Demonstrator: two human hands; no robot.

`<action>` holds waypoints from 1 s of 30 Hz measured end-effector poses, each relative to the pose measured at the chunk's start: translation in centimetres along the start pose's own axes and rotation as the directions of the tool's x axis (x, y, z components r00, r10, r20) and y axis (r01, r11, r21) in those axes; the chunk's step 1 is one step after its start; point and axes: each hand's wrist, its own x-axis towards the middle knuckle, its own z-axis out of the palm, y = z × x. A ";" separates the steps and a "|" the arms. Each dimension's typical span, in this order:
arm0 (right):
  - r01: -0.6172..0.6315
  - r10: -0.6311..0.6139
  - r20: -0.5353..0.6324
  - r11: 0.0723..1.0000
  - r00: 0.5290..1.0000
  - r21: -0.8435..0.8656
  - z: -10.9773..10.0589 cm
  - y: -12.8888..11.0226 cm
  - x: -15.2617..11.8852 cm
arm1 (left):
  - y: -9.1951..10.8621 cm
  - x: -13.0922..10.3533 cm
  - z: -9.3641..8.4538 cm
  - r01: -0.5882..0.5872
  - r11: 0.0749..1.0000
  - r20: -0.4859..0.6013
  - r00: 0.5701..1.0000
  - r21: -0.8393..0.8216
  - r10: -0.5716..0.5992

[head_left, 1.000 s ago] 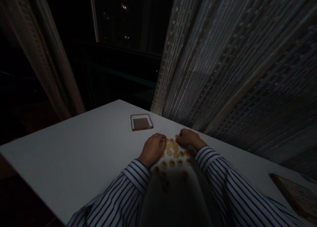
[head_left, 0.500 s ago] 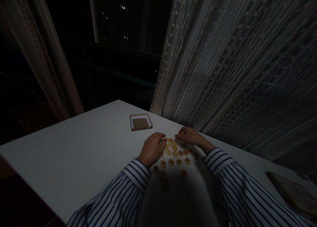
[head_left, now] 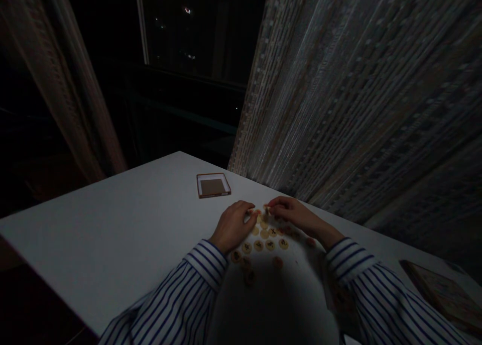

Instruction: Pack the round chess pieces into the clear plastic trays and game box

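Observation:
Round wooden Chinese chess pieces (head_left: 270, 245) lie in a loose cluster on the white table, several with dark characters face up and others blank side up. My left hand (head_left: 234, 226) rests at the cluster's left edge, thumb and forefinger curled around a piece (head_left: 251, 212) that is mostly hidden. From the right, my right hand (head_left: 295, 215) reaches over the far end of the cluster. Its thumb and fingertips pinch a Chinese chess piece (head_left: 266, 209), which looks tilted up. A red-marked piece (head_left: 277, 262) lies apart, nearer to me.
An open shallow box (head_left: 198, 187) with a brown bottom stands farther back on the white table (head_left: 113, 224). Toward the right edge lies a flat, framed board-like object (head_left: 444, 290). A patterned curtain (head_left: 320, 94) hangs along the table's far right side.
My right hand has turned, and the pinched piece is now tilted. Its wrist has shifted right and slightly down, uncovering a few pieces beneath. The left hand has barely moved.

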 end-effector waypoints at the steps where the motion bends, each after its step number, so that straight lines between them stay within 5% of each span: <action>1: 0.002 -0.002 0.003 1.000 1.000 0.010 0.0 -0.1 -0.1 | 0.1 0.0 0.0 -0.013 1.000 0.003 1.000 -0.005 0.013; 30: 0.013 -0.018 0.029 0.987 0.999 0.161 1.0 -0.9 -1.1 | 0.4 0.1 -0.4 -0.134 0.988 0.000 0.991 -0.070 0.135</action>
